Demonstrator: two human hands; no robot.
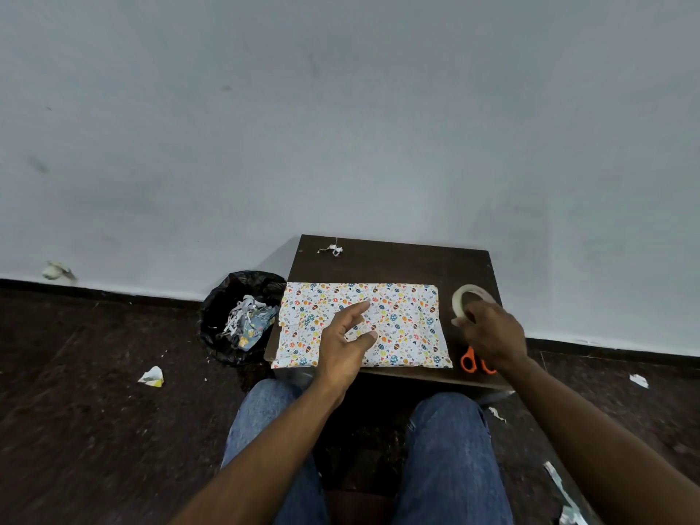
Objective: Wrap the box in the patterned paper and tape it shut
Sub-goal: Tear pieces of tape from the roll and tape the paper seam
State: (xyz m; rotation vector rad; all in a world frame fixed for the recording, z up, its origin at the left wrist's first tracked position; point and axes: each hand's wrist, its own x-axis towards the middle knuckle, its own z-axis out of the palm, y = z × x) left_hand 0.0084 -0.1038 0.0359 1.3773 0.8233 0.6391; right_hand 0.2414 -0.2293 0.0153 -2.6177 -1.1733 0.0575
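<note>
The box (397,320), covered on top by the patterned paper (303,327), lies flat on the dark worktop (397,259), its long axis running left to right along the worktop's near edge. The paper's left end reaches just past the worktop's left edge.

The left hand (346,341) rests on the box's near-middle part, fingers spread and nearly straight, pressing the paper down; it holds nothing.

The right hand (490,335) is to the right of the box, apart from it, with fingers curled on the tape roll (467,297), which stands at the right of the box near the worktop's right edge. Just nearer than the roll, orange scissors (471,361) lie by the box's near right corner, partly under the right hand.

Left of the box, beside the worktop, a black-lined bin (227,316) holds paper scraps. A small white scrap (333,250) lies on the worktop beyond the box.
</note>
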